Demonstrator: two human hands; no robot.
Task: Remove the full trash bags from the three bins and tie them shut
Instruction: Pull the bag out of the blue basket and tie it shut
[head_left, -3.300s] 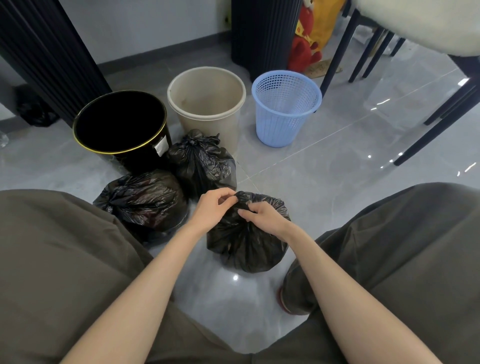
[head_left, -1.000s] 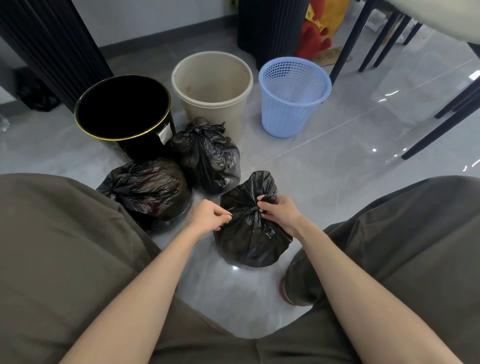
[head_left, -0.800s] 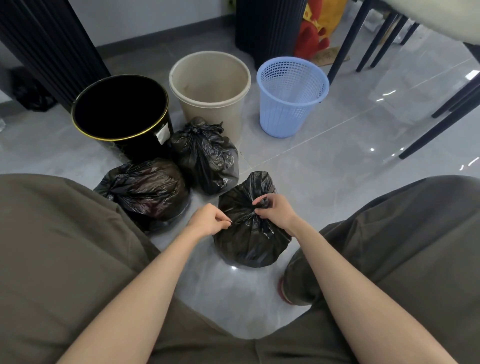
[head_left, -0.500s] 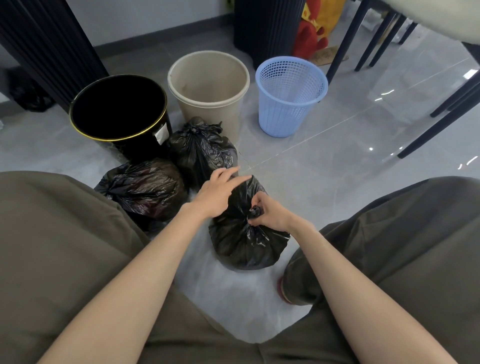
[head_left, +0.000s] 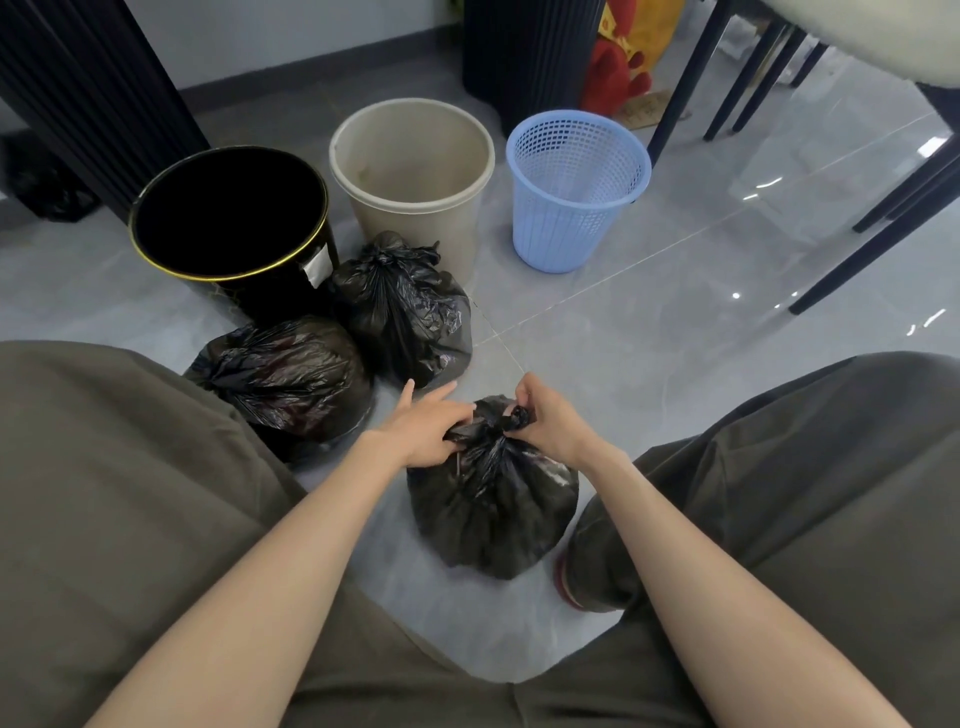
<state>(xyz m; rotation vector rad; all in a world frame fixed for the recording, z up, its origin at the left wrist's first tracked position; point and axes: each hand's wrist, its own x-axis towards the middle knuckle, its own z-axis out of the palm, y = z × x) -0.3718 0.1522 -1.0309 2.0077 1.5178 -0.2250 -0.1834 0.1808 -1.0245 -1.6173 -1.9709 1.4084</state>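
Trash bag (head_left: 493, 509) on floor (head_left: 649, 364), close before the person: soft, slippery film, probably light; best held at gathered neck (head_left: 488, 441), where left hand (head_left: 421, 431) grips and right hand (head_left: 545, 426) pinches.

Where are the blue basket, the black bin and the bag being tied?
blue basket (head_left: 561, 228): head view, on its ribbed side wall.
black bin (head_left: 272, 300): head view, on its outer wall.
bag being tied (head_left: 493, 514): head view, on its bulging body.
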